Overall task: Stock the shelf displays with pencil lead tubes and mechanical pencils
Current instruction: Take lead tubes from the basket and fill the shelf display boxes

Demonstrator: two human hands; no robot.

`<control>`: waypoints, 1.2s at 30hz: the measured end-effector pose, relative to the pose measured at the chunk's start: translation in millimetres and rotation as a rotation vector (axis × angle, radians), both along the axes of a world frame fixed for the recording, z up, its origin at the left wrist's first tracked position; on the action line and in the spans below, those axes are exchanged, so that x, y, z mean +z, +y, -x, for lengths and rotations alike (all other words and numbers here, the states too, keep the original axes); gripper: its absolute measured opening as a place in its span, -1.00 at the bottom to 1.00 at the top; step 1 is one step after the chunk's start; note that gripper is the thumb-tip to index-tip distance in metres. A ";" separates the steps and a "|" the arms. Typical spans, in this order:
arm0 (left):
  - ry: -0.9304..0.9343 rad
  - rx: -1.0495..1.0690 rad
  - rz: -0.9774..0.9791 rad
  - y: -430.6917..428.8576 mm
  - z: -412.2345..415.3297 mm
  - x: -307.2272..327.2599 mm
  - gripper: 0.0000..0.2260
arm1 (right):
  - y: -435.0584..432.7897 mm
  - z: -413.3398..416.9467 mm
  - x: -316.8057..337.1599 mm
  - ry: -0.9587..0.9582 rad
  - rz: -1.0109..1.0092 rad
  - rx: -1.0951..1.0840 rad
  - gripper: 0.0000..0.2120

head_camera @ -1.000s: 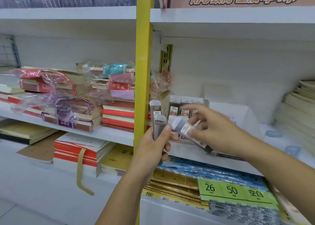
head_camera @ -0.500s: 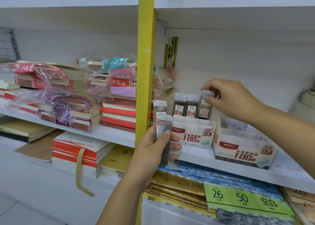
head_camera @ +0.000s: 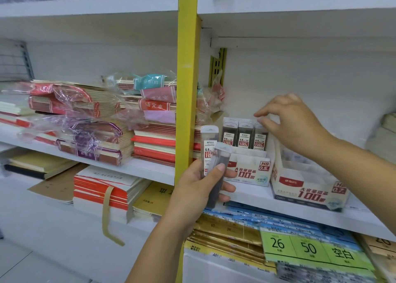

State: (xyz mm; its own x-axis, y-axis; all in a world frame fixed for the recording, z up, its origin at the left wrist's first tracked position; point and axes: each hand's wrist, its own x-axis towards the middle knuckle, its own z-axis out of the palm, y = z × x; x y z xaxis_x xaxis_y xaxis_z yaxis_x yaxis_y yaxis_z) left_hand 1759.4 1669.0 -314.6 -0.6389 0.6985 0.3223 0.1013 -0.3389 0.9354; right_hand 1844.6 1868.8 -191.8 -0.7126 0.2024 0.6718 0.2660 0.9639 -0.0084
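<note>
"Pencil lead tubes [head_camera: 244, 136]: where do they stand?"

"In the head view, three stand upright in a row at the back of the HB 0.5 display box [head_camera: 248, 169]. That box sits on the shelf [head_camera: 300, 216] near its front edge, just right of the yellow post [head_camera: 187, 68]. Two more are in the left hand [head_camera: 199, 188]."

"How does that hand lie?"

"It is raised before the shelf's front edge. The thumb presses across the dark tube [head_camera: 224, 157] and the fingers curl round behind. The labelled tube [head_camera: 209, 142] is upright, and the dark one tilts in front of it."

"And the right hand [head_camera: 293, 122]?"

"It reaches in from the right, over the box, with fingers loosely curled. Forefinger and thumb are at the cap of the rightmost boxed tube. With the blur I cannot tell whether they pinch it or only touch it."

"Any other container?"

"An HB 0.7 display box [head_camera: 308, 188] stands just beside the first, on its right. Its inside is blurred and partly behind the right wrist, so I cannot tell what it holds."

"What else is hidden?"

"The left palm hides the held tubes' lower ends. The box front hides the bottoms of the boxed ones."
</note>
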 end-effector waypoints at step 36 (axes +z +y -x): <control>-0.028 0.094 0.099 0.6 -12.0 -6.2 -0.83 | -19.6 -46.8 22.5 0.227 0.178 0.229 -0.77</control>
State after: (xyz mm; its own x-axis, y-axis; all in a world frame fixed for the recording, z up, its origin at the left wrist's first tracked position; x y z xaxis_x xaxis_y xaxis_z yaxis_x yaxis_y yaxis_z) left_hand 1771.4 1669.6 -320.8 -0.7109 0.6627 0.2353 0.1011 -0.2347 0.9668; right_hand 1891.5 1849.1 -169.3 -0.5897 0.1834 0.7866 0.0158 0.9763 -0.2158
